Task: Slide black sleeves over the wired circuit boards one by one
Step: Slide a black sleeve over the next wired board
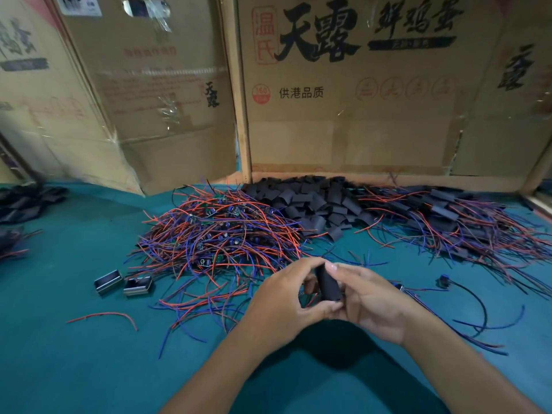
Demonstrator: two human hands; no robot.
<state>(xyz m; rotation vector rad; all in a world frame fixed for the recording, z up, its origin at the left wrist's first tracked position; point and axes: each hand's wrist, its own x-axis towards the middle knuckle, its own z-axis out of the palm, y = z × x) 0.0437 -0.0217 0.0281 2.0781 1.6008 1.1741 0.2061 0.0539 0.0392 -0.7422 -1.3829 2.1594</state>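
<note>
The pile of wired boards (pixel 221 231) lies far left of the hands. The right hand (pixel 370 297) and left hand (pixel 283 297) both pinch one black sleeve (pixel 328 283), long axis running near to far, between the fingertips.

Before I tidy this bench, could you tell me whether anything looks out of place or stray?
A few strays. One red wire lies alone on the green mat, left of the wired boards pile. Two small black boxes lie beside that pile. A lone blue part with a black lead lies right of the hands.
</note>
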